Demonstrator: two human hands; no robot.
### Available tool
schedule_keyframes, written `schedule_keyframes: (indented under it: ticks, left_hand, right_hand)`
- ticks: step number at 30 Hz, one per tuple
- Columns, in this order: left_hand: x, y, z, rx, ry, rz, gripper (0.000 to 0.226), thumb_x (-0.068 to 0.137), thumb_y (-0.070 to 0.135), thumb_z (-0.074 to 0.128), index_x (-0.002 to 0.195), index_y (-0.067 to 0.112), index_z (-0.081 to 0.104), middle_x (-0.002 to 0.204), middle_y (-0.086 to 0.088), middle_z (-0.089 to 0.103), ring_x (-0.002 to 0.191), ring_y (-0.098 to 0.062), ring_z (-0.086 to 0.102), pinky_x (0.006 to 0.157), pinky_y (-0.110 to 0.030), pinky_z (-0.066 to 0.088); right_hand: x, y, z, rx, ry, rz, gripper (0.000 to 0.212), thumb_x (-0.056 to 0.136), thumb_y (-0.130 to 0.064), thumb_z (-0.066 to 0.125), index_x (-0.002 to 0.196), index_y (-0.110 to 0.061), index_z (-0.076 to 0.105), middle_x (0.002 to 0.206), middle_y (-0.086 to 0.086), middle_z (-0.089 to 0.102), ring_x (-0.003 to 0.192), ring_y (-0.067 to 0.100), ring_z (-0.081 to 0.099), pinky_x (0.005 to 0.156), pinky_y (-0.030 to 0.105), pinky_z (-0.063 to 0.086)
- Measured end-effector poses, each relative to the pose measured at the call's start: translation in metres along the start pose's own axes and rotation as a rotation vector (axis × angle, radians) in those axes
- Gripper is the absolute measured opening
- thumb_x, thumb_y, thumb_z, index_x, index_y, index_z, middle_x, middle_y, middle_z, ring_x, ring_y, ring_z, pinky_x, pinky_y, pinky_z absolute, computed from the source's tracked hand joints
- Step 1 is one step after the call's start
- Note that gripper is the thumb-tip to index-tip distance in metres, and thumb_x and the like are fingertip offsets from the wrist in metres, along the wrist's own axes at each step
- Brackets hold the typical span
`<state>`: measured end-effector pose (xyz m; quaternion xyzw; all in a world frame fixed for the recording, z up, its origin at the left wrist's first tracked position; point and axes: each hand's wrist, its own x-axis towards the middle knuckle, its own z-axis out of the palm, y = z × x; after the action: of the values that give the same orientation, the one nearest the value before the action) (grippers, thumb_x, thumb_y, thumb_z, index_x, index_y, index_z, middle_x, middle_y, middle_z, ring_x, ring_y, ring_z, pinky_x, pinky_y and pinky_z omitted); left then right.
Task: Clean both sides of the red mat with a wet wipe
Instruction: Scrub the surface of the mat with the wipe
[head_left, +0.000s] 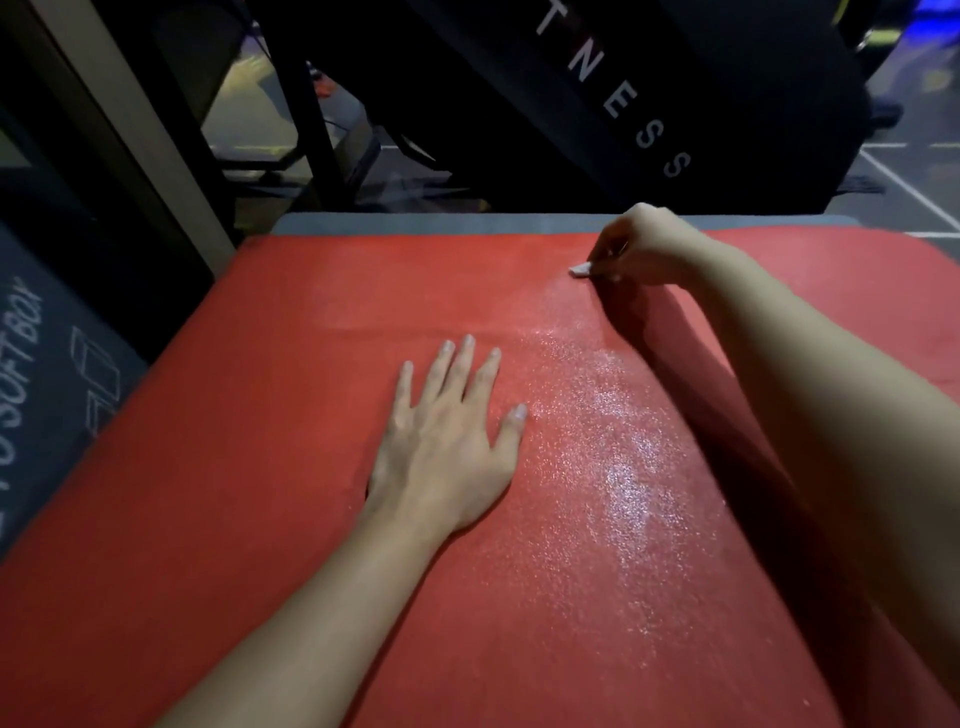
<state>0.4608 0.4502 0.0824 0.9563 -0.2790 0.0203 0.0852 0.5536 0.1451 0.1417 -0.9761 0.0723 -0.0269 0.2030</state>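
red fills nearly the whole view: the red mat (260, 545) lies flat and spread out, from the nearest edge of the picture to well past both hands. two bare forearms reach out over it from the near side.

the left hand (447, 436) lies palm down on the mat a little left of the middle. its fingers are straight and slightly spread, pressing on the surface and holding nothing.

just right of that hand a wet streak (623, 467) glistens on the mat. it runs as a long band from the near right up toward the far edge.

at the far end of that band is the right hand (639, 244), knuckles up and fingers curled. it pinches a small folded white wet wipe (581, 269) against the mat, close to the mat's far edge. only a corner of the wipe shows beyond the fingertips.

beyond the far edge a strip of a grey layer (467, 223) shows from under the mat.

to the left stands a dark panel (47, 374) with chalk-white lettering and box drawings.

behind it all, in dim light, leans a black pad (675, 78) printed with the white letters "tness". to its right is a dark floor (904, 192) marked with white lines.
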Motion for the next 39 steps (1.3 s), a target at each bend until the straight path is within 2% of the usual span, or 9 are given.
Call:
schedule_keyframes:
  ticks: [7, 11, 17, 19, 25, 29, 34, 36, 39]
  left_hand:
    - [0.002, -0.001, 0.001, 0.011, 0.012, -0.005, 0.078, 0.093, 0.065, 0.002, 0.162, 0.031, 0.006, 0.17, 0.006, -0.003, 0.155, -0.009, -0.009, 0.126, -0.047, -0.002]
    - [0.002, -0.001, 0.001, -0.001, 0.007, -0.01, 0.074, 0.095, 0.064, 0.007, 0.162, 0.031, 0.005, 0.17, 0.006, -0.004, 0.155, -0.009, -0.01, 0.126, -0.046, -0.003]
    - [0.002, 0.001, 0.0, -0.007, 0.007, -0.016, 0.075, 0.094, 0.063, 0.007, 0.162, 0.031, 0.006, 0.17, 0.006, -0.003, 0.156, -0.01, -0.009, 0.126, -0.047, -0.004]
    - [0.002, 0.001, -0.001, -0.008, 0.0, -0.015, 0.075, 0.094, 0.063, 0.007, 0.162, 0.031, 0.007, 0.17, 0.005, -0.003, 0.156, -0.01, -0.008, 0.126, -0.047, -0.005]
    - [0.003, -0.003, 0.002, -0.001, 0.016, -0.003, 0.074, 0.096, 0.064, 0.01, 0.162, 0.03, 0.011, 0.17, 0.004, 0.002, 0.156, -0.011, -0.003, 0.126, -0.048, -0.002]
    - [0.002, -0.003, 0.004, -0.002, 0.026, 0.004, 0.072, 0.099, 0.063, 0.012, 0.162, 0.029, 0.012, 0.17, 0.003, 0.004, 0.156, -0.012, -0.002, 0.126, -0.05, 0.0]
    - [0.004, -0.003, 0.005, 0.004, 0.031, 0.003, 0.071, 0.1, 0.062, 0.013, 0.162, 0.028, 0.013, 0.17, 0.002, 0.004, 0.157, -0.013, -0.001, 0.126, -0.05, 0.001]
    - [0.002, -0.002, 0.002, 0.007, 0.017, 0.002, 0.071, 0.1, 0.062, 0.014, 0.162, 0.028, 0.011, 0.17, 0.002, 0.003, 0.156, -0.013, -0.002, 0.126, -0.05, 0.0]
    - [0.003, -0.003, 0.001, 0.002, 0.009, -0.007, 0.071, 0.1, 0.062, 0.015, 0.162, 0.028, 0.011, 0.17, 0.002, 0.003, 0.156, -0.013, -0.001, 0.126, -0.05, 0.0]
  right_hand:
    - [0.056, -0.004, 0.023, -0.003, 0.277, 0.118, 0.017, 0.086, -0.026, 0.072, 0.09, -0.01, 0.075, 0.091, 0.016, 0.07, 0.089, 0.033, 0.067, 0.078, 0.033, 0.054]
    - [0.039, -0.002, 0.03, -0.026, 0.321, 0.023, 0.035, 0.088, -0.035, 0.073, 0.091, 0.0, 0.075, 0.094, 0.021, 0.063, 0.086, 0.036, 0.061, 0.074, 0.036, 0.048]
    - [0.003, 0.02, 0.014, -0.123, 0.201, -0.085, 0.021, 0.086, -0.029, 0.076, 0.094, -0.009, 0.078, 0.091, 0.014, 0.073, 0.087, 0.031, 0.067, 0.072, 0.029, 0.043]
    - [0.001, 0.017, 0.014, -0.16, 0.229, -0.086, 0.019, 0.083, -0.033, 0.078, 0.089, -0.014, 0.078, 0.092, 0.01, 0.071, 0.09, 0.031, 0.066, 0.076, 0.035, 0.047]
    - [-0.012, -0.001, 0.028, -0.036, 0.277, 0.073, 0.012, 0.086, -0.02, 0.07, 0.094, -0.015, 0.078, 0.1, 0.016, 0.07, 0.1, 0.038, 0.064, 0.084, 0.041, 0.051]
    - [-0.073, 0.0, 0.018, -0.034, 0.229, -0.005, 0.015, 0.087, -0.023, 0.074, 0.096, -0.011, 0.077, 0.099, 0.014, 0.072, 0.094, 0.033, 0.064, 0.08, 0.035, 0.047]
    - [-0.11, 0.01, 0.015, -0.105, 0.18, -0.106, 0.009, 0.088, -0.01, 0.07, 0.095, -0.01, 0.077, 0.096, 0.013, 0.069, 0.09, 0.033, 0.065, 0.078, 0.031, 0.042]
    - [-0.097, 0.009, 0.018, -0.106, 0.215, -0.089, 0.011, 0.088, -0.007, 0.068, 0.095, -0.009, 0.076, 0.098, 0.016, 0.066, 0.094, 0.036, 0.062, 0.082, 0.034, 0.045]
    - [-0.084, 0.0, 0.025, -0.057, 0.266, 0.035, 0.014, 0.091, -0.018, 0.069, 0.099, -0.009, 0.075, 0.1, 0.016, 0.062, 0.099, 0.037, 0.059, 0.083, 0.038, 0.046]
